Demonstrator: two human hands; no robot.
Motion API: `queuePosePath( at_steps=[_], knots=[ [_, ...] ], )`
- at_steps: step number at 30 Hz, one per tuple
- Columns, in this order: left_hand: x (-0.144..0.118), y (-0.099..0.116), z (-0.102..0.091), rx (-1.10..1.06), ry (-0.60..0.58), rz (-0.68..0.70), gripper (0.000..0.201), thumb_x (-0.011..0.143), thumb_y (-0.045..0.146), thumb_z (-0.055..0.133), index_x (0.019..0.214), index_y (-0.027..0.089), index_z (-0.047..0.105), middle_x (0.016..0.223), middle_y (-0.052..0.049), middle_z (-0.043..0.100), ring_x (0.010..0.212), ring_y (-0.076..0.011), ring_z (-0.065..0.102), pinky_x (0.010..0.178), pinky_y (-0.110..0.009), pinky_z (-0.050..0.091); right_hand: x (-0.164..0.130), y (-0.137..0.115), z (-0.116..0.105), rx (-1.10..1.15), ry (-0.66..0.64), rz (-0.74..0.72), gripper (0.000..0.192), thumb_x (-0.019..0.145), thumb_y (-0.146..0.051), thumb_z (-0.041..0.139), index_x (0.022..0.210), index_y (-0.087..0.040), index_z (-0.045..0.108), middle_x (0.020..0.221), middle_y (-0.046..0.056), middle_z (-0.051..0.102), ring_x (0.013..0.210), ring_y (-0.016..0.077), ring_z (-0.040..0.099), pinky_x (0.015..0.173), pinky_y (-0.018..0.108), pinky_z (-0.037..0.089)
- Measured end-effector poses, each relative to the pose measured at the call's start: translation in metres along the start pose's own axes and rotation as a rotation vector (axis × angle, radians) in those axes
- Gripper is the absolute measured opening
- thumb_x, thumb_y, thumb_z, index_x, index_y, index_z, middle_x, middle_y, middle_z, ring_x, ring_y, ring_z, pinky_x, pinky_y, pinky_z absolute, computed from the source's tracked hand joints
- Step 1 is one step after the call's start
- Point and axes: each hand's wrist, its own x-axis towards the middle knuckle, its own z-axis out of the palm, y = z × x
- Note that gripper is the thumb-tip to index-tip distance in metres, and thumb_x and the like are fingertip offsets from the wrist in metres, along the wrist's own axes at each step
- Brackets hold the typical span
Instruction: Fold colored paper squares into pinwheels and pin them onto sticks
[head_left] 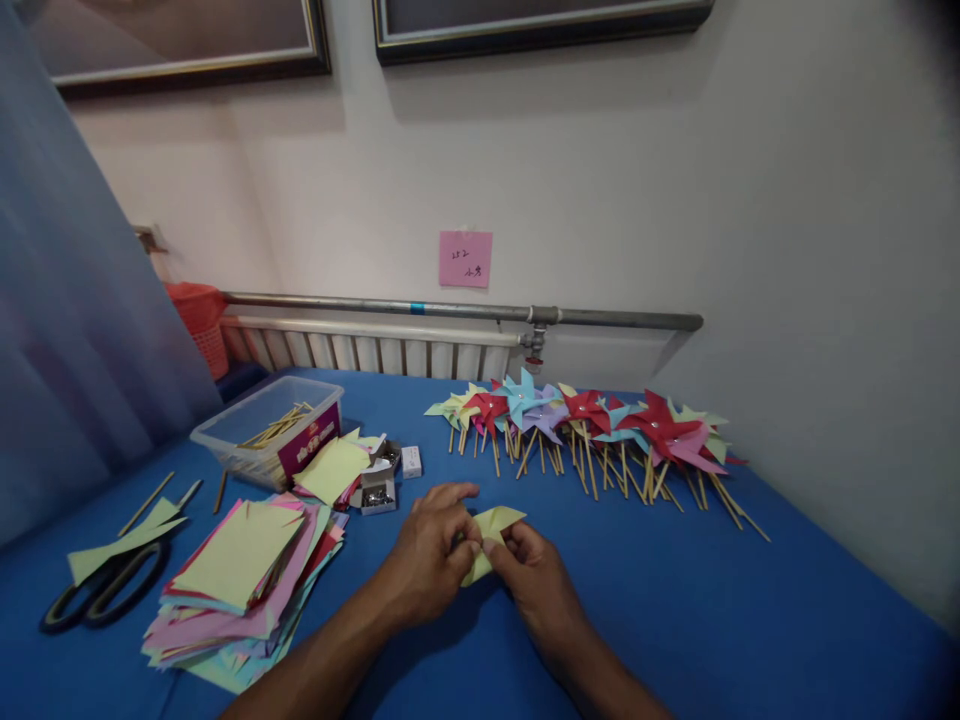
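We saw the left hand (437, 552) and right hand (538, 577) pinching yellow paper (499, 520) over the blue-covered table (750, 620), apparently gathering its corners (a folding step, we judged), and the next move seemed to call for a steady central grip.

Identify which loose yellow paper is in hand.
The yellow sheet between the left hand and right hand; the others lie atop the large stack, atop the small stack, or over the scissors.
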Motion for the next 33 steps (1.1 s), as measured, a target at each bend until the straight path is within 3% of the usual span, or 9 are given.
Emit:
queuePosePath(
  at_steps=[12,20,33],
  knots=[
    [-0.0012,0.0015,0.0074,0.08,0.084,0.03,0.014,0.08,0.008,0.057,0.079,0.021,0.063,0.141,-0.01,0.065,0.137,-0.0312,0.053,0.11,-0.056,0.041,0.0011,0.0014,-0.0028,-0.027,0.032,0.007,0.028,0.07,-0.042,0.076,0.083,-0.017,0.073,0.071,0.001,0.07,0.064,0.0174,0.059,0.062,0.027,0.045],
    [-0.0013,0.0014,0.0052,0.074,0.065,0.033,0.013,0.08,0.009,0.057,0.079,0.021,0.061,0.14,-0.01,0.065,0.136,-0.0314,0.054,0.11,-0.055,0.042,0.0007,0.0052,-0.0027,0.027,0.019,-0.016,0.032,0.071,-0.045,0.079,0.086,-0.017,0.076,0.077,0.005,0.074,0.07,0.0209,0.064,0.068,0.031,0.049],
    [-0.0011,0.0002,0.0039,0.056,0.052,0.049,0.013,0.082,0.009,0.056,0.081,0.021,0.061,0.139,-0.01,0.066,0.137,-0.0299,0.053,0.109,-0.054,0.041,0.0025,0.0063,-0.0053,0.014,-0.049,-0.038,0.027,0.075,-0.044,0.076,0.079,-0.02,0.066,0.07,0.0,0.066,0.068,0.0184,0.058,0.066,0.028,0.045]
  ],
)
